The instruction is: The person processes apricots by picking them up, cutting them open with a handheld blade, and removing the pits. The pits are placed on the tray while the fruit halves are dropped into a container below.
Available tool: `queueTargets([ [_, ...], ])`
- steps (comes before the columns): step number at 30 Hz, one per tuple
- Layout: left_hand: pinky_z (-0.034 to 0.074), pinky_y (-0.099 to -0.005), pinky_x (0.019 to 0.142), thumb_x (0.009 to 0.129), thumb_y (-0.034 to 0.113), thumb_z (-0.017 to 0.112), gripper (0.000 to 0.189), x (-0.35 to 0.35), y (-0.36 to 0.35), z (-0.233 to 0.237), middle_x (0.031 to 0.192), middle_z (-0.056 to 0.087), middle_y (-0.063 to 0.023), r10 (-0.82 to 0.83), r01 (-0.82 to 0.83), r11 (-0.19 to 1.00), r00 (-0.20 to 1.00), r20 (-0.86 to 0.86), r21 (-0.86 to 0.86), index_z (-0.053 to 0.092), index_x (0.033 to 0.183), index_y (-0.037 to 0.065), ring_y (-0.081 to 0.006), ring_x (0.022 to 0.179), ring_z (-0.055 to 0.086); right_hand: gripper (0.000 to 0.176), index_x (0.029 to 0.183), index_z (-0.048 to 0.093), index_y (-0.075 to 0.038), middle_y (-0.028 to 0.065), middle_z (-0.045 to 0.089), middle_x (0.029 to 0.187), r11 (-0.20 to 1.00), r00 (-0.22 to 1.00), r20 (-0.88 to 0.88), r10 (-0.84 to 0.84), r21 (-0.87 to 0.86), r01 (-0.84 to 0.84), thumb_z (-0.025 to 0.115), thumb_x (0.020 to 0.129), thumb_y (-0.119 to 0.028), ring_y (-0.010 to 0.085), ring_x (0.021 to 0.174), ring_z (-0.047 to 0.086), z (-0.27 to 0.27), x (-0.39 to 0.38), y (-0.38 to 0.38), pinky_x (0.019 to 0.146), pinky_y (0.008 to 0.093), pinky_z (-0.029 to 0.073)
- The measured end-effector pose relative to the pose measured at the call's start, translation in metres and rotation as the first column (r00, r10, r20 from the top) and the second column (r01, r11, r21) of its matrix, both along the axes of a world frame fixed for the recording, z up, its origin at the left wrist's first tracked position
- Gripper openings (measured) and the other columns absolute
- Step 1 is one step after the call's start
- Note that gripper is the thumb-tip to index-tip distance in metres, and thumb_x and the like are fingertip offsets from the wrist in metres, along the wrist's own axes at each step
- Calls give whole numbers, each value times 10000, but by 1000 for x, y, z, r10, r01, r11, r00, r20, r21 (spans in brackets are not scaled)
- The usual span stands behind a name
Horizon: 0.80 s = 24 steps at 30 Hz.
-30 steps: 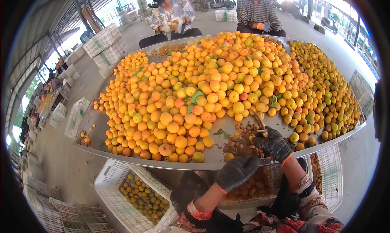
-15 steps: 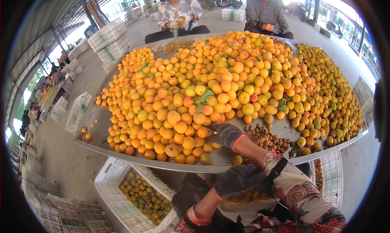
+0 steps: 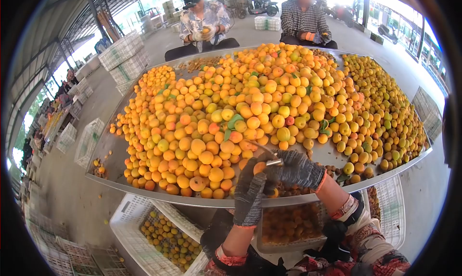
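Note:
My left hand, in a dark grey knit glove, is closed around an orange apricot just above the table's near edge. Close against it, my right hand in a matching glove grips a small tool with a shiny metal collar and a thin curved end pointing up and left. The tool lies right at the fruit; my fingers hide part of both. Beyond my hands a large heap of apricots with some green leaves covers the metal table. Brown pits lie partly hidden behind my right hand.
Below the table's near rim stand a white crate of greenish fruit and a tray of brownish pieces. Smaller, greener fruit lies along the right side. Two people sit across the table. Stacked crates stand at the left.
My right hand has drawn back from the heap toward me. My left hand has risen from below the table edge to meet it and now holds an apricot.

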<state>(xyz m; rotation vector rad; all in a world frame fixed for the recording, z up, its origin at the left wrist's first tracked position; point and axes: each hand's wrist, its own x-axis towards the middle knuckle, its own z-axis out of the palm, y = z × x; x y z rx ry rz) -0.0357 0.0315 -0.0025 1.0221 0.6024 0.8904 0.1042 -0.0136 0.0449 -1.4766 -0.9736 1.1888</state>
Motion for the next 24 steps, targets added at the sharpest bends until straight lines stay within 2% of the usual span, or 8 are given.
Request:
queueTargets([
  [1, 477, -238, 621, 886, 242, 519, 358, 1, -2, 2, 965, 571, -59, -76, 76, 997, 997, 16, 0, 471, 1173, 34, -99, 744, 559, 425, 1136, 525, -40, 74, 616, 976, 998, 994, 105, 10, -60, -3, 691, 753, -122, 90, 830, 557, 9, -5, -4, 719, 269, 489],
  [6, 490, -262, 582, 860, 312, 548, 408, 2, 2, -1, 918, 575, -50, -59, 118, 970, 962, 265, -211, 478, 1165, 50, -132, 667, 565, 361, 1166, 503, -46, 55, 604, 999, 985, 999, 3, -39, 170, 38, 600, 832, -143, 89, 853, 554, 9, -6, -34, 729, 259, 478],
  [8, 501, -269, 619, 827, 354, 588, 458, 1, 2, 5, 907, 568, -36, -64, 205, 916, 924, 378, -345, 481, 1162, 62, -145, 701, 565, 339, 1155, 470, -13, 81, 582, 923, 859, 955, 209, -209, 506, 77, 558, 860, -155, 140, 830, 564, -16, -3, -45, 719, 259, 469],
  [12, 500, -288, 695, 830, 348, 586, 447, 11, 2, -2, 972, 563, -43, -12, 187, 911, 903, 430, -367, 480, 1162, 68, -160, 789, 565, 326, 1202, 445, -20, 95, 585, 1004, 860, 980, -21, -197, 476, 183, 483, 879, -44, 150, 858, 576, -15, -22, -64, 734, 280, 480],
  [14, 490, -307, 762, 835, 343, 579, 455, 13, -1, 6, 1042, 551, -55, -85, 194, 952, 912, 401, -238, 471, 1179, 65, -180, 886, 560, 282, 1106, 493, -7, 118, 596, 866, 823, 865, 304, -400, 533, 193, 552, 852, -114, 194, 753, 602, -15, -30, -61, 659, 310, 481],
  [17, 472, -325, 814, 837, 335, 579, 484, 17, -2, -5, 1094, 543, -63, -54, 200, 932, 900, 432, -301, 449, 1211, 57, -194, 947, 553, 347, 1169, 471, 0, 150, 601, 955, 928, 752, 581, -310, 356, 108, 540, 829, -1, 243, 880, 600, -11, -33, -70, 740, 314, 480],
  [20, 406, -357, 930, 841, 333, 576, 515, 19, -1, -5, 1169, 491, -99, -186, 320, 931, 831, 525, -177, 413, 1228, 35, -211, 1054, 495, 369, 1190, 459, 4, 165, 605, 974, 913, 776, 544, -320, 395, 99, 543, 833, -31, 254, 881, 606, -9, -33, -67, 736, 322, 478],
  [24, 394, -366, 942, 849, 328, 565, 501, 22, -2, -11, 1181, 486, -106, -172, 320, 918, 853, 493, -232, 414, 1224, 33, -217, 1070, 485, 396, 1213, 438, 17, 191, 593, 1020, 934, 785, 545, -294, 337, 116, 538, 835, -46, 276, 921, 599, -5, -36, -66, 763, 331, 472],
])
